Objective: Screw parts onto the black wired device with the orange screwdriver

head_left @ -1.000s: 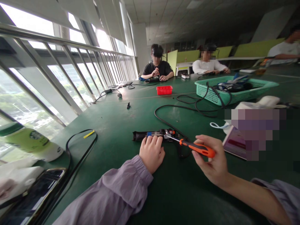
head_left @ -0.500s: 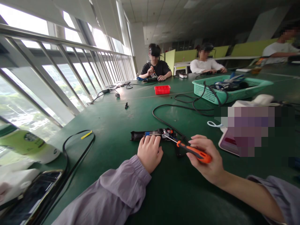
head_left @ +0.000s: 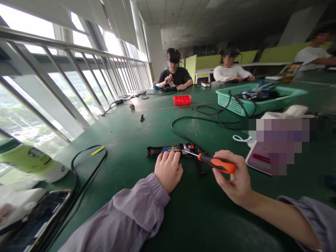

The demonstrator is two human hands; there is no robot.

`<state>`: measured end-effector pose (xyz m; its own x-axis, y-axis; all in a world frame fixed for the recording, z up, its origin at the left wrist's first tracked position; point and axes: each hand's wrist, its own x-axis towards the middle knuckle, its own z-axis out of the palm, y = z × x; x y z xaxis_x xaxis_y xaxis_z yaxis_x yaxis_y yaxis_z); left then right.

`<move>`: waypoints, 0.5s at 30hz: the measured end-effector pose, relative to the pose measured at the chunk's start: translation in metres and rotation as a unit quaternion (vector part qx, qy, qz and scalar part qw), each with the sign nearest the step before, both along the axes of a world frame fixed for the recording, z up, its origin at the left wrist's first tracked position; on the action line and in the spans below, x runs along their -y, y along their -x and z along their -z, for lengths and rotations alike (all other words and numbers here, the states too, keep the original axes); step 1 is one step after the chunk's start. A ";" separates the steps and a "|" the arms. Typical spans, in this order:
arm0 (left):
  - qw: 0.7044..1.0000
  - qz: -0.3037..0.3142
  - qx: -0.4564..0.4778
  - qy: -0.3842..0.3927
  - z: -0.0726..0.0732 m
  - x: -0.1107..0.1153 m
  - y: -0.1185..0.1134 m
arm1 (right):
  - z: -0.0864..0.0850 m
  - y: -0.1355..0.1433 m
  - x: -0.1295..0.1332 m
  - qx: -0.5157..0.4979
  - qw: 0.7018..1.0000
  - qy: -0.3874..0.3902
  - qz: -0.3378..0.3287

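Observation:
An opened black corded power tool (head_left: 154,151) lies on the green table, its motor and inner parts exposed toward the right end. My left hand (head_left: 168,171) rests over its near side, the fingers bent onto it and holding it down. In my right hand (head_left: 237,183) is a screwdriver (head_left: 220,164) with an orange and black handle, gripped between thumb and fingers. Its shaft slants left, and the tip reaches the exposed parts just right of my left fingers. Whether the tip sits in a screw is too small to tell.
Beyond the tool stand a red tray (head_left: 182,100) and a teal basket (head_left: 225,99) with cables and tools. A small black part (head_left: 142,118) lies nearby. At left are a bottle (head_left: 31,159), a strap (head_left: 76,168) and a phone (head_left: 47,220). Co-workers sit across the table.
The screwdriver's handle has turned in my right hand and lies slightly flatter, with the fingers shifted a little right. My left hand and the power tool stay essentially in place.

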<state>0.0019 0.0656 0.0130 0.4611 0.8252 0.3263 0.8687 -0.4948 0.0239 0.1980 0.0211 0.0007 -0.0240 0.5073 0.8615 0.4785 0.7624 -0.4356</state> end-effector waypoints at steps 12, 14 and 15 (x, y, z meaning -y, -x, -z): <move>1.000 0.001 0.002 -0.004 0.002 0.000 0.001 | 0.000 -0.001 0.000 0.003 1.000 0.000 -0.010; 1.000 0.002 0.003 -0.006 0.003 -0.001 0.001 | -0.001 -0.001 0.000 0.018 1.000 0.001 0.001; 1.000 0.002 0.004 -0.008 0.003 -0.001 0.001 | -0.001 -0.001 0.000 0.026 1.000 0.002 0.007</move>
